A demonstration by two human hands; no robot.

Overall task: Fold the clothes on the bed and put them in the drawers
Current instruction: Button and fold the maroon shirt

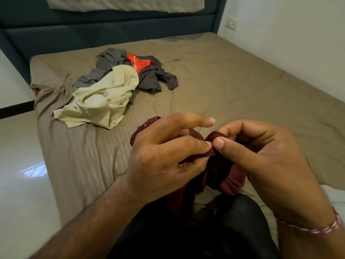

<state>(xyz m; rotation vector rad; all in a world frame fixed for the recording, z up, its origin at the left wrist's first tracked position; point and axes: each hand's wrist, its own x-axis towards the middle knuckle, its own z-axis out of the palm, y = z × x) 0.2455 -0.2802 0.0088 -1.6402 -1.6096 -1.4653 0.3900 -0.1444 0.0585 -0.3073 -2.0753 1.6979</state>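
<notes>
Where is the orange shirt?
The orange shirt lies far back on the bed's left side, tucked among gray clothes behind the cream shirt.

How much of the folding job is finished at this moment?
Nothing folded shows yet. Both the left hand and right hand pinch the maroon shirt. The cream shirt, grey clothes and red garment lie crumpled on the bed. No drawers are visible.
</notes>
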